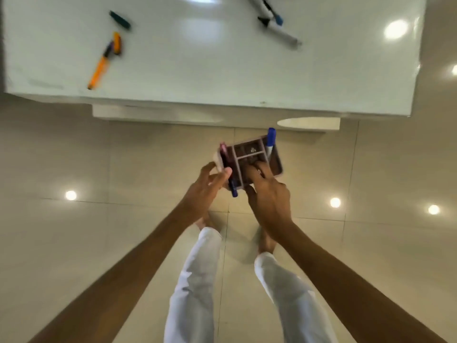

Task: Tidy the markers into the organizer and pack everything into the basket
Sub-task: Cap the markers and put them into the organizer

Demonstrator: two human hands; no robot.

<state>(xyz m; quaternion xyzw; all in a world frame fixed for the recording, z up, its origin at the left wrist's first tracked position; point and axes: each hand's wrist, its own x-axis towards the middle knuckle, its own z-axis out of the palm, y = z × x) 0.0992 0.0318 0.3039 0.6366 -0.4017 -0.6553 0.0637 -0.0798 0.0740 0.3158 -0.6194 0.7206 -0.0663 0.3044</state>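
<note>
**Brown organizer held over the floor, markers left on the table**

Brown and divided into compartments, the organizer (249,162) is held in the air in front of the white table (222,70), above the tiled floor (74,157). Both hands grasp it. The left hand (205,191) grips its left side, thumb pressed against a dark marker (228,172) that lies in the left compartment and sticks out past the near edge. The right hand (269,194) clasps the near right part, fingers reaching over the rim into the tray. A blue-capped marker (270,141) stands tilted in the right compartment, its cap rising past the far edge.

On the table, well apart from the organizer, an orange marker (101,65) lies near the left edge with a dark green marker (120,19) beyond it. Two more markers (274,23), one with a blue cap, lie crossed towards the far right. White trouser legs (197,280) and bare feet show below the arms.
</note>
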